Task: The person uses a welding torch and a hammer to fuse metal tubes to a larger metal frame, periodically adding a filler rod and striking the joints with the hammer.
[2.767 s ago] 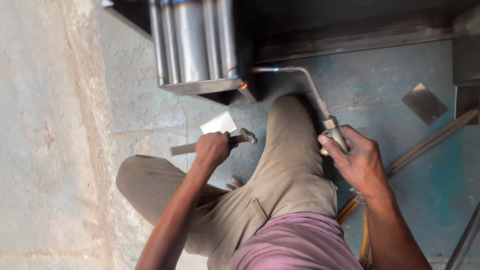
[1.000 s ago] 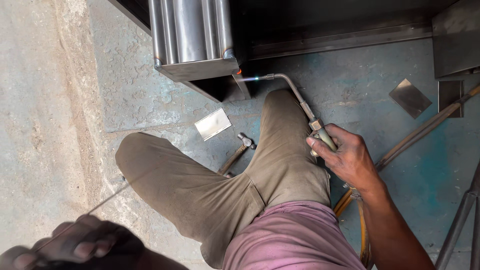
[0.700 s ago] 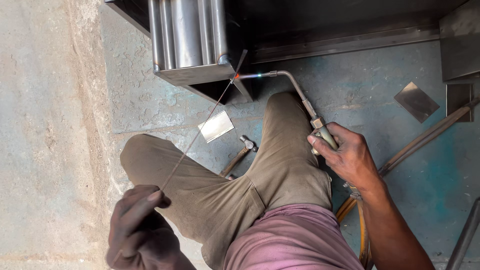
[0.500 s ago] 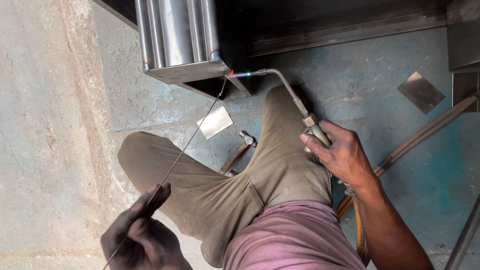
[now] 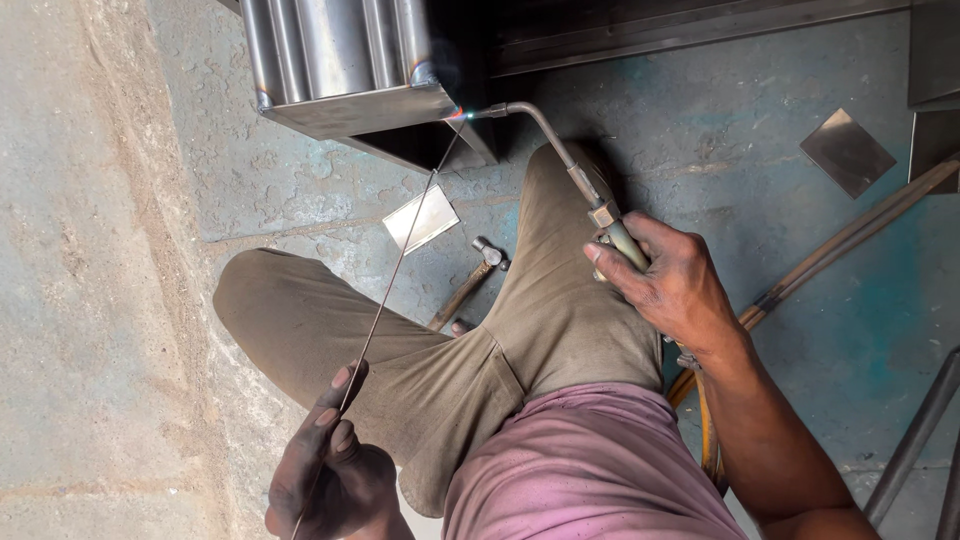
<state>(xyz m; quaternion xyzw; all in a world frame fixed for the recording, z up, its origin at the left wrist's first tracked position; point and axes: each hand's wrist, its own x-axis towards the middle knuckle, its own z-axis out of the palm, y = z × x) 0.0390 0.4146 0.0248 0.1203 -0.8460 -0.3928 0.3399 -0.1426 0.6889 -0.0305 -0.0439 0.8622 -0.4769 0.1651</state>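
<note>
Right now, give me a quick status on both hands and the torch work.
Left hand pinching thin filler rod, tip at the metal box corner. Right hand gripping torch, flame on that corner. Hammer lying on floor, not in the way.

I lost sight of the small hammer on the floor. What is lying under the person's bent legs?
Between the legs, only the hammer head and part of its wooden handle show on the floor. The handle's lower end is hidden under the trousers.

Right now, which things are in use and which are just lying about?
In use:
- gas torch in the right hand
- thin filler rod in the left hand
- steel tube assembly, flame at its corner

Lying about:
- hammer
- small steel plate
- square plate
- hoses
</note>
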